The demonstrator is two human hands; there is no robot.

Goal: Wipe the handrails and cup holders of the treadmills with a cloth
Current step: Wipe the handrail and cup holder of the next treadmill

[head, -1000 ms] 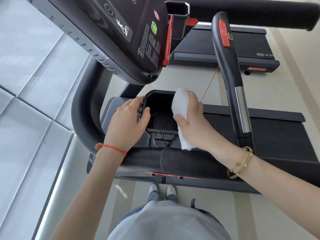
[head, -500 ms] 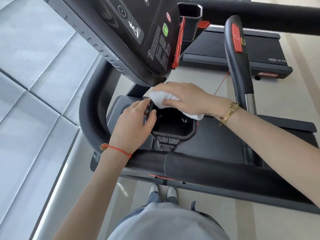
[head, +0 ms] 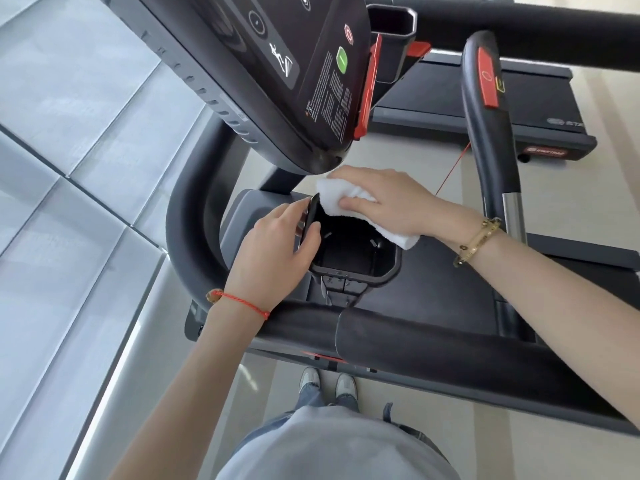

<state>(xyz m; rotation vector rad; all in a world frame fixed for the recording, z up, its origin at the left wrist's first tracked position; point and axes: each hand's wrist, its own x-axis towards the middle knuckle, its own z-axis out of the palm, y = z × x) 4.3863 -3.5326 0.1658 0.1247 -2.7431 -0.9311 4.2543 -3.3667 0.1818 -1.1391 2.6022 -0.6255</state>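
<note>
A black cup holder [head: 356, 271] sits below the treadmill console, in the middle of the head view. My left hand [head: 277, 251] grips its left rim, thumb inside the edge. My right hand [head: 388, 199] presses a folded white cloth [head: 332, 199] flat on the holder's far rim; the cloth's other end hangs over the right rim. The padded black front handrail [head: 433, 355] runs across below the holder. A curved side handrail [head: 194, 220] bends round on the left. An upright black grip with a red button [head: 488, 109] stands to the right.
The black console [head: 277, 64] with a green and a red button overhangs the holder from above. A second cup holder [head: 391, 26] shows behind it. The treadmill belt [head: 433, 282] lies beneath, and another treadmill [head: 450, 95] stands beyond. My shoes [head: 325, 382] are on pale floor; grey panels lie left.
A second ago my right hand held the bunched cloth at the holder's right rim. It has swung up to the far rim and now lies flat on the cloth. My left hand stays put.
</note>
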